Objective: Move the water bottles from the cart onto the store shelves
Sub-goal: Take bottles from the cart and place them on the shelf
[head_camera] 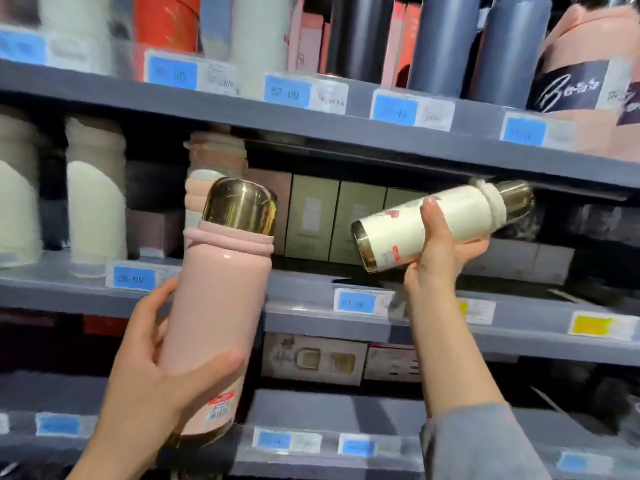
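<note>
pink bottle (221,306): glossy smooth body, polished gold metal cap
white bottle (440,220): glossy, shiny metal ends

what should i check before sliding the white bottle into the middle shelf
1. Right hand grips the white bottle: ok.
2. Bottle upright for standing: not ok, it lies nearly sideways, gold cap toward the shelf.
3. Gap on the middle shelf in front of the boxes: ok, some bare space shows.
4. Headroom under the upper shelf: cannot tell.
5. Left hand grips the pink bottle, upright: ok.
6. Price tag match: cannot tell, blurred.
</note>
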